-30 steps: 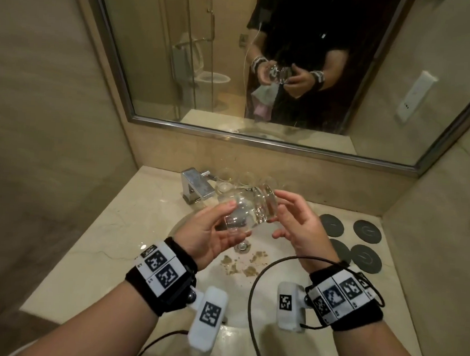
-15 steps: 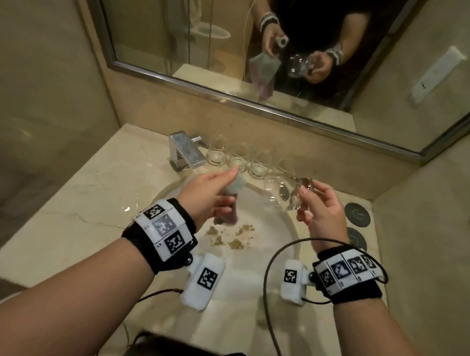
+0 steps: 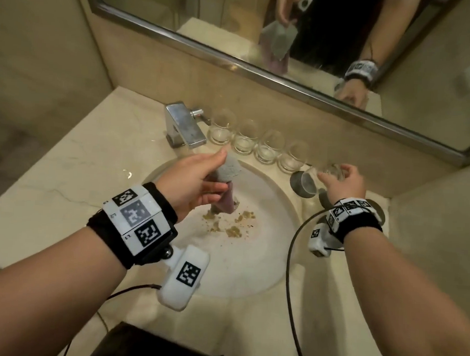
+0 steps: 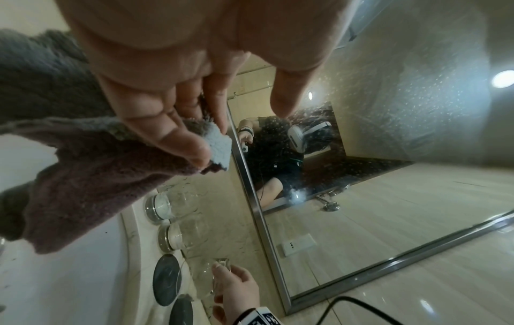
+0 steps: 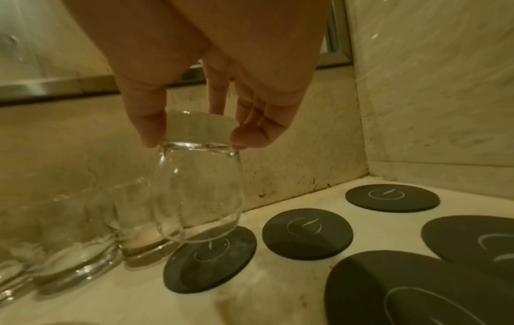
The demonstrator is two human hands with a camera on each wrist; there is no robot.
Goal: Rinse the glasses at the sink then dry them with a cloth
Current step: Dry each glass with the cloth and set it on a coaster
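My right hand [image 3: 333,172] pinches a clear glass [image 5: 197,193] by its thick base and holds it upside down. The glass's mouth hangs just over a dark round coaster [image 5: 194,272] at the back right of the counter; contact is unclear. The same glass [image 3: 318,176] stands at the right end of a row of several upright glasses [image 3: 267,147] along the back wall. Over the sink basin [image 3: 252,259], my left hand [image 3: 223,172] grips a bunched grey and mauve cloth [image 4: 83,165], which hangs down from it.
A chrome faucet [image 3: 183,127] stands at the back left of the basin. Brown crumbs [image 3: 234,226] lie near the drain. More dark coasters [image 5: 307,233] lie in the right corner, close to the side wall. A mirror [image 3: 262,31] runs above the backsplash.
Both hands held the glass and cloth together over the basin. Now my right hand has carried the glass to the right and turned it upside down over the coaster; my left keeps the cloth.
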